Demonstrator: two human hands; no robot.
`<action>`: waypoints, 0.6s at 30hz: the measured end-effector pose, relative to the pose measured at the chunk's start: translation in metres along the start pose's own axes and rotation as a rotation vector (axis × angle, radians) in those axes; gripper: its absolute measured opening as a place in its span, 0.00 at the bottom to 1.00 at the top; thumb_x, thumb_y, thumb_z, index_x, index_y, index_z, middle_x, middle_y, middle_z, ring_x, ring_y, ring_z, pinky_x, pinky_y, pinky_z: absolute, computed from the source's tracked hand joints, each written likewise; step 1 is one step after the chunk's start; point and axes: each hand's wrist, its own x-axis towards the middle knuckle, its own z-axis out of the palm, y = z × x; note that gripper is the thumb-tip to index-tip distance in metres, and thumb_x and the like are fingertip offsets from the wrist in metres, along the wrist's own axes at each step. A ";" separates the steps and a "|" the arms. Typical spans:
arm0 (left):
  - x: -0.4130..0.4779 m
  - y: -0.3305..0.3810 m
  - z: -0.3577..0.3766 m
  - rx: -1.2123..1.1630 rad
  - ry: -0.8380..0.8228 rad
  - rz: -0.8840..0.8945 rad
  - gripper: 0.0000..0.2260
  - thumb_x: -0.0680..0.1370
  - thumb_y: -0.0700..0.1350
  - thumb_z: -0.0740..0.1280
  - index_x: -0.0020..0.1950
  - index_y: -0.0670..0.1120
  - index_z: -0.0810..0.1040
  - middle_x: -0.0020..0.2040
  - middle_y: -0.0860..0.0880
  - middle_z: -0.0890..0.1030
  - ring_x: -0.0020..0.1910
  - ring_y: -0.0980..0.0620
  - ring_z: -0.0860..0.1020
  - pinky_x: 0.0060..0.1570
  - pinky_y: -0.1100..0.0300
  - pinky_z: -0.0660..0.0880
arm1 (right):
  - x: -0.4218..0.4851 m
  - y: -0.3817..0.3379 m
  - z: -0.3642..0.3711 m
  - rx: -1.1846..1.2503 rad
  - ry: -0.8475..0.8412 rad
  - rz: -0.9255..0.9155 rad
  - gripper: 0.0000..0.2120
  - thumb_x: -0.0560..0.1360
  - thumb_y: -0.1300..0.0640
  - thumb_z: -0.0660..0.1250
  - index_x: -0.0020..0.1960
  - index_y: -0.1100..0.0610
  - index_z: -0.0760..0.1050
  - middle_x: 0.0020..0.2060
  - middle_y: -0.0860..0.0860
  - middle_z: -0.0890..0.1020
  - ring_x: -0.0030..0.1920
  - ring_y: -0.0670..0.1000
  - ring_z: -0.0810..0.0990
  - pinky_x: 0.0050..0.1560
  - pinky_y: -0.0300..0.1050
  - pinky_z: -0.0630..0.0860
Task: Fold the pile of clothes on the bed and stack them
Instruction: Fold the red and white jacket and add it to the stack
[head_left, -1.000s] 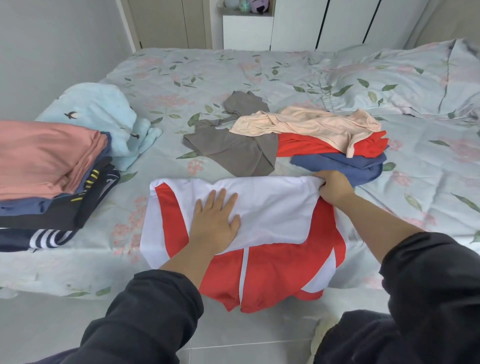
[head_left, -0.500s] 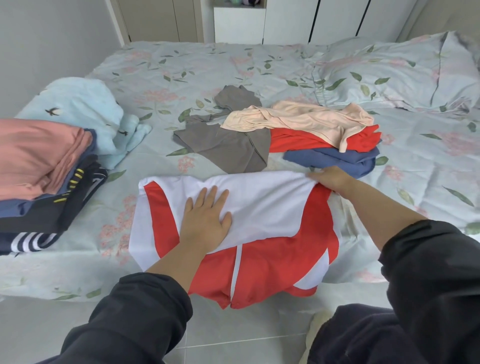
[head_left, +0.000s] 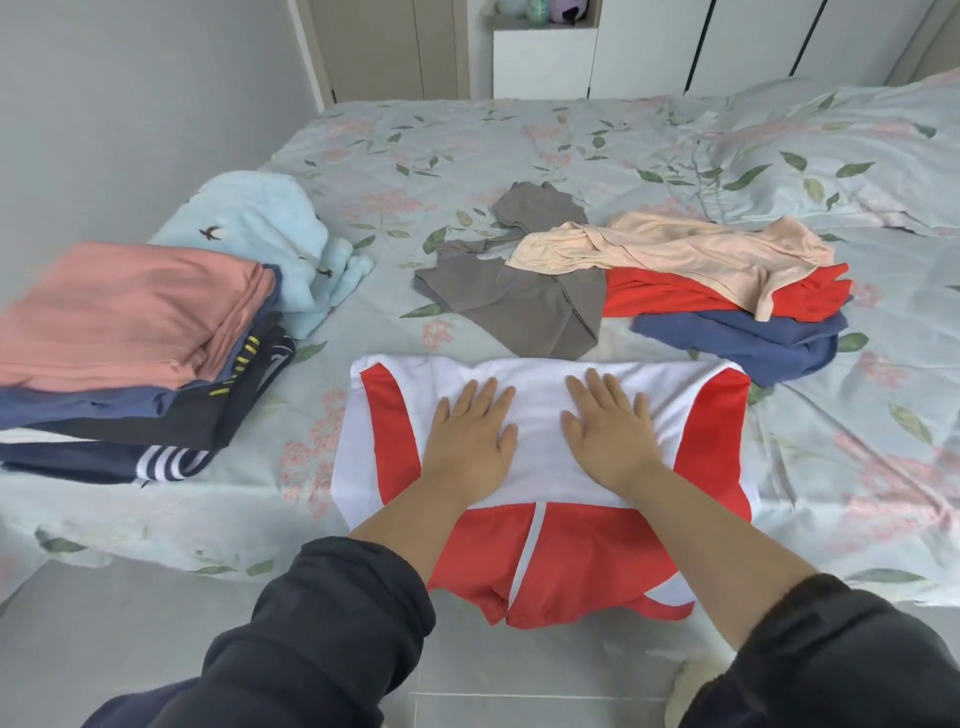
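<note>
the right hand (head_left: 610, 431) has left the red-and-white jersey (head_left: 545, 483)'s far corner to join the left hand (head_left: 470, 434). both press flat on the folded white panel, fingers slightly spread, so this fold looks set and ready for the next.

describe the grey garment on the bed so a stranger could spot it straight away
On the floral bed, look to the loose unfolded heap beyond the red and white garment at the near edge. The grey garment is the heap's leftmost piece, with the peach garment overlapping its right side. Its neighbours are peach, red and blue; it alone is dull grey.
</note>
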 end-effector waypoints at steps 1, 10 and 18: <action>0.003 -0.011 -0.002 0.019 -0.020 -0.010 0.24 0.82 0.56 0.46 0.79 0.54 0.49 0.79 0.53 0.48 0.78 0.52 0.45 0.74 0.48 0.42 | 0.002 0.003 0.001 0.005 0.006 -0.001 0.27 0.80 0.43 0.47 0.77 0.48 0.50 0.78 0.49 0.50 0.77 0.52 0.46 0.73 0.60 0.44; 0.002 -0.087 -0.022 0.177 0.042 -0.206 0.24 0.82 0.54 0.49 0.77 0.47 0.57 0.78 0.50 0.53 0.77 0.46 0.45 0.72 0.41 0.44 | 0.004 0.006 -0.009 0.137 0.038 -0.037 0.25 0.80 0.58 0.52 0.77 0.54 0.56 0.77 0.51 0.55 0.77 0.52 0.51 0.73 0.57 0.46; 0.074 -0.080 -0.071 0.048 -0.345 0.000 0.45 0.72 0.53 0.73 0.79 0.48 0.47 0.78 0.46 0.53 0.76 0.47 0.53 0.73 0.48 0.48 | 0.064 0.050 -0.074 -0.072 -0.332 0.061 0.44 0.71 0.52 0.71 0.78 0.51 0.48 0.76 0.53 0.57 0.76 0.56 0.54 0.73 0.58 0.49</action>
